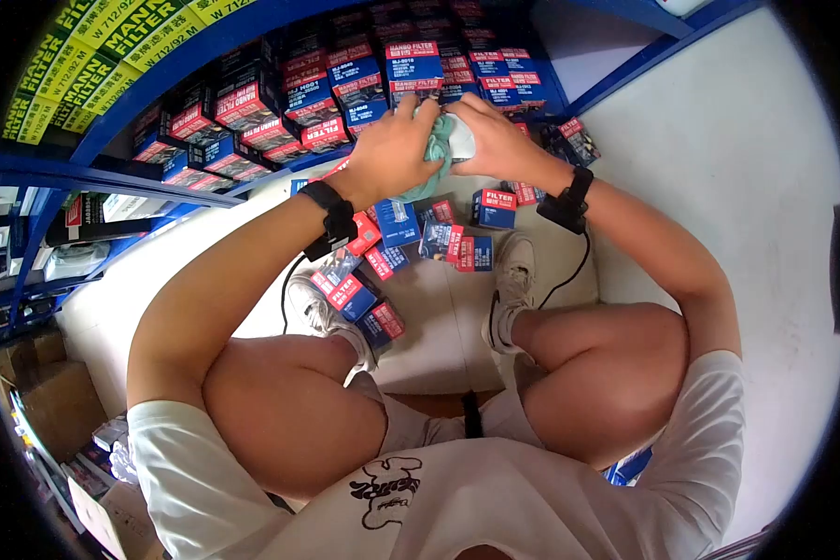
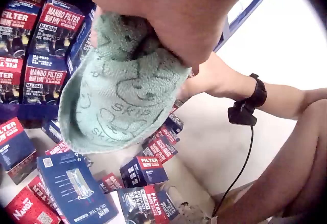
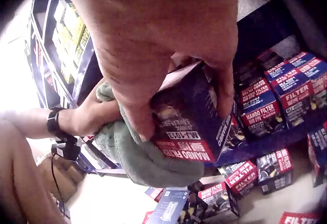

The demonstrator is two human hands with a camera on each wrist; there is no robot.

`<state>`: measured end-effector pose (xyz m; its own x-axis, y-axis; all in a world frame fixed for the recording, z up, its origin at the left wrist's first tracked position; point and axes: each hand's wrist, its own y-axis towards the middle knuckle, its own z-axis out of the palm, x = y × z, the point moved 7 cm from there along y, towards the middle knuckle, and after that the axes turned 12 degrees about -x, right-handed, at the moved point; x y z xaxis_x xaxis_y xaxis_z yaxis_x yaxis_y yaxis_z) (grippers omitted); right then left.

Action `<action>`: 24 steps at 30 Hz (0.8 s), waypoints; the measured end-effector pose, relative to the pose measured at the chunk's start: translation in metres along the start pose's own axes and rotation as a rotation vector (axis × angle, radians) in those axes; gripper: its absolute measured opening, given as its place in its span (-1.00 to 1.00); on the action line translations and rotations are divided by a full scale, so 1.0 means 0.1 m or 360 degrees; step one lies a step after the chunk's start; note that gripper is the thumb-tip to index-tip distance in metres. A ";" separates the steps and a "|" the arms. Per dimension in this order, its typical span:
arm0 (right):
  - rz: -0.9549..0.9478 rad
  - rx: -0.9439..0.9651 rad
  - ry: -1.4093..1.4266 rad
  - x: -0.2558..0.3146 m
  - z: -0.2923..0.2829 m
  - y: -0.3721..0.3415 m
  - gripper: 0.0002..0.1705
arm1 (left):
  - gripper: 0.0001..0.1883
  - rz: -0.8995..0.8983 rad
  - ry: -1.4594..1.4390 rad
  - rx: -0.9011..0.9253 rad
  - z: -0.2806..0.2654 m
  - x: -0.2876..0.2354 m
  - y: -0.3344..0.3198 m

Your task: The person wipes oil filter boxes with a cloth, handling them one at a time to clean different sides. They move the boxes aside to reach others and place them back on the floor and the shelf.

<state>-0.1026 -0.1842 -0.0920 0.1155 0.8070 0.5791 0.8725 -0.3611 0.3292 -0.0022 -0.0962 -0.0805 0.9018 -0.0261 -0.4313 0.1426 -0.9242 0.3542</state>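
Note:
My left hand [image 1: 389, 145] grips a pale green towel [image 2: 125, 93] with printed line drawings, and its lower part hangs loose in the left wrist view. With thumb and fingers on opposite sides, my right hand [image 1: 499, 140] holds a dark blue and red oil filter box [image 3: 186, 124] marked MANBO FILTER. In the right wrist view the towel bunches against the box's near side, under the right thumb. Both hands are close together in front of the shelf, above boxes on the floor. The left fingers are largely hidden by the towel.
Stacked filter boxes [image 1: 345, 84] fill the blue shelf [image 1: 112, 121] ahead. More boxes [image 1: 350, 294] lie scattered on the pale floor [image 1: 425, 317] between the person's shoes. Yellow-green cartons [image 1: 112, 42] stand on the upper shelf, and brown cardboard boxes [image 1: 61, 401] are at the left.

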 end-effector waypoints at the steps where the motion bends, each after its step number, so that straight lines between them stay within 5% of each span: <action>1: 0.0000 -0.0002 -0.0002 0.05 -0.02 0.01 -0.11 | -0.37 -0.0084 0.0048 0.0013 0.00 0.04 0.02; 22: 0.0041 -0.0044 0.0057 0.04 -0.13 -0.04 -0.07 | -0.34 -0.0189 0.0083 0.0050 0.12 0.22 -0.02; 24: -0.0050 -0.0072 -0.0275 0.00 -0.23 -0.04 -0.06 | -0.35 -0.0209 0.0030 -0.0002 0.09 0.26 -0.01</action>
<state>-0.1170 -0.1937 -0.0758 0.1720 0.8850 0.4326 0.8553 -0.3521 0.3802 0.0176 -0.0996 -0.0997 0.8827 0.1023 -0.4586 0.2606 -0.9188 0.2965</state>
